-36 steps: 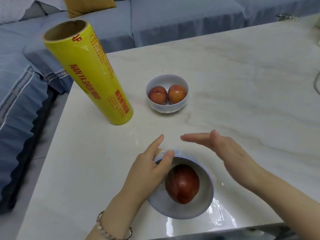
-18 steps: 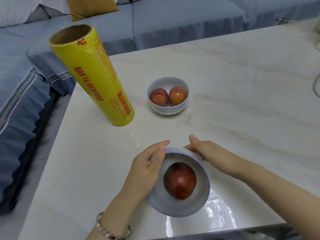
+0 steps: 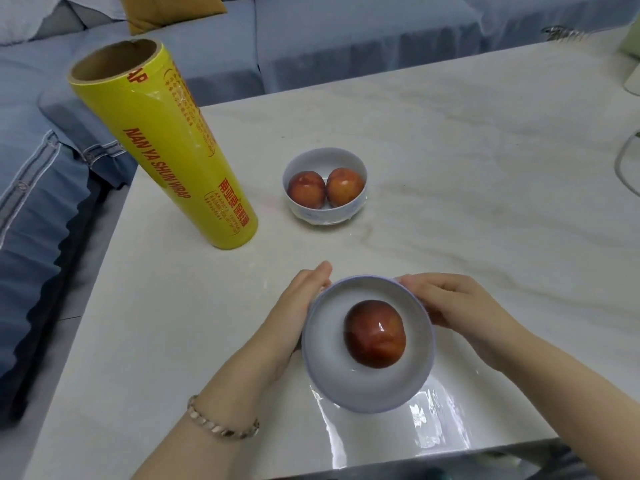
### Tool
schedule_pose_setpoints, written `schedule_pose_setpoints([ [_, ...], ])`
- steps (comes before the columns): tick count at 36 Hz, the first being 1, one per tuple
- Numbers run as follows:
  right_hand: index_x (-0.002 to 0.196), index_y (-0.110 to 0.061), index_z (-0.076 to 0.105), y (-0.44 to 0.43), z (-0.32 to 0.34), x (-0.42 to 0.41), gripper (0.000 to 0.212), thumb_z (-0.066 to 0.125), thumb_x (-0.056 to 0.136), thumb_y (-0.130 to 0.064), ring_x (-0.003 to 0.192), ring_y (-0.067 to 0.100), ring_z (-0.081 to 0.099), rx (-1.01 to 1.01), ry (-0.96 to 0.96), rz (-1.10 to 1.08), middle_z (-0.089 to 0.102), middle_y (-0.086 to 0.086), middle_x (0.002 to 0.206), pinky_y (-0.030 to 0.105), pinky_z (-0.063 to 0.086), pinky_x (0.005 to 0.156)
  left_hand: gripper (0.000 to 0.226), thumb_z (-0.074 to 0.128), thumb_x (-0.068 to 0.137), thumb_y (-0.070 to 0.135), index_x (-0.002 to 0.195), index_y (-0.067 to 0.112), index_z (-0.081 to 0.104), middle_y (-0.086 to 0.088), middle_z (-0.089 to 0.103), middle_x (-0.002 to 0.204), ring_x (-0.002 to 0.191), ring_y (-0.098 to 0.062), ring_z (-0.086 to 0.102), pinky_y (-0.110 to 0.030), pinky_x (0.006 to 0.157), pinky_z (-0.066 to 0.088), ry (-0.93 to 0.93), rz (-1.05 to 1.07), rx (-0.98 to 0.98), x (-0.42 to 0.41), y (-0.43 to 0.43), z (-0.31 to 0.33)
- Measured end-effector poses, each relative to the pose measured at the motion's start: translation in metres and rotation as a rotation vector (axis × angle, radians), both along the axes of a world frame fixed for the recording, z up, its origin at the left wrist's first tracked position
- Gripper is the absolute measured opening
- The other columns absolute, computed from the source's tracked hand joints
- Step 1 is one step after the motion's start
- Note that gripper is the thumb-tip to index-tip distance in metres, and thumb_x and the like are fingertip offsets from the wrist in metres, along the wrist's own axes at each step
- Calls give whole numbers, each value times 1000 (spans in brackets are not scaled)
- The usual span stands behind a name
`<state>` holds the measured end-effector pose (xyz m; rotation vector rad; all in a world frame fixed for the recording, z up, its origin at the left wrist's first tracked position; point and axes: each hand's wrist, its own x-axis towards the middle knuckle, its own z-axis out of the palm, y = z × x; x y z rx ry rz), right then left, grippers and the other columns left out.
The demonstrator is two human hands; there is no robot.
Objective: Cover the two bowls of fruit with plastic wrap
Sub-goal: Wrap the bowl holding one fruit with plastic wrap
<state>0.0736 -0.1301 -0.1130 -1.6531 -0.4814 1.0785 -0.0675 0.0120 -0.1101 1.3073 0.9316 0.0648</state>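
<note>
The near bowl (image 3: 325, 344), pale and round, is sitting low in the middle of the frame on the white marble table (image 3: 485, 161), and it is holding one dark red fruit (image 3: 374, 333) at its centre. The left hand (image 3: 294, 310) is pressing against the bowl's left wall, its fingers (image 3: 320, 273) lying nearly straight and close together along the curve and reaching up past the rim. The right hand (image 3: 460, 306) is gripping the bowl's upper right side, its fingers curling round the rim. A crinkled sheet of clear plastic wrap (image 3: 433, 431) is lying shiny on the table just below and to the right of the bowl, touching its lower edge; whether it is also stretching over the bowl's mouth cannot be told. Higher up, at the centre of the frame and well apart from the hands, the far bowl (image 3: 325, 214) is standing uncovered with two red-orange fruits (image 3: 306, 189) sitting side by side inside it. To its left, the yellow roll of plastic wrap (image 3: 166, 143) is standing upright on the table, its open cardboard core showing at the upper left. A beaded bracelet (image 3: 221, 426) is circling the left wrist. A blue-grey sofa (image 3: 311, 46) is running along the top of the frame behind the table.
</note>
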Motion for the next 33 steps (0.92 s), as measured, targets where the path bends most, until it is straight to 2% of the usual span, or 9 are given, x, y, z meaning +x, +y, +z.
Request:
schedule_pose_setpoints([
  [4,83,-8,75,8,7,0,13,69,78,-18,69,10,66,7,14,-53,73,7,79,19,56,64,19,56,86,37,81,19,61,4,65,79,69,-4,62,-22,71,46,-48,-42,32,4,8,-2],
  [7,78,-6,75,12,11,1,10,71,76,-15,61,8,65,-10,-4,-76,72,7,76,19,55,60,23,66,75,41,84,21,71,2,71,91,86,-11,66,-31,88,48,-71,-96,21,7,9,-3],
  [9,76,-6,74,15,13,1,8,71,76,-14,60,8,64,-14,-19,-64,71,8,75,20,55,60,30,63,68,42,85,19,74,-1,72,97,94,-14,66,-32,94,47,-81,-87,77,7,11,-2],
  [13,76,-3,71,23,14,1,12,69,79,-15,63,13,60,-40,-95,-32,67,7,71,24,55,64,16,55,84,24,75,26,68,10,68,88,79,8,59,-8,74,44,-96,-137,325,8,7,3],
  [16,67,-6,69,29,16,2,23,63,85,-19,68,16,57,-80,-210,7,66,5,70,33,52,76,22,42,80,33,76,31,64,20,66,85,82,8,57,-4,71,41,-92,-142,491,5,1,-1],
  [20,59,-12,53,38,19,6,36,49,94,-22,56,13,46,-132,-244,31,53,0,59,23,42,61,26,35,81,38,86,42,60,35,60,95,95,14,53,2,76,35,-105,-126,578,-3,-2,-5],
  [26,69,-14,49,53,15,11,28,44,97,-18,47,6,39,-217,75,102,46,-2,59,12,32,41,30,30,88,40,99,51,56,49,53,103,109,18,48,3,87,31,-143,-224,636,-11,-1,-2],
  [30,66,-13,47,56,20,27,29,48,94,-17,37,4,35,-331,244,253,43,-5,44,14,25,42,31,30,85,47,100,50,58,39,58,108,111,11,51,-4,93,35,-161,-254,582,-11,0,-3],
  [33,68,-11,56,54,29,41,27,60,85,-33,37,5,36,-442,296,371,40,-3,48,12,26,37,34,31,80,51,97,48,60,36,61,106,109,10,53,-6,94,37,-162,-257,542,-7,-1,-2],
])
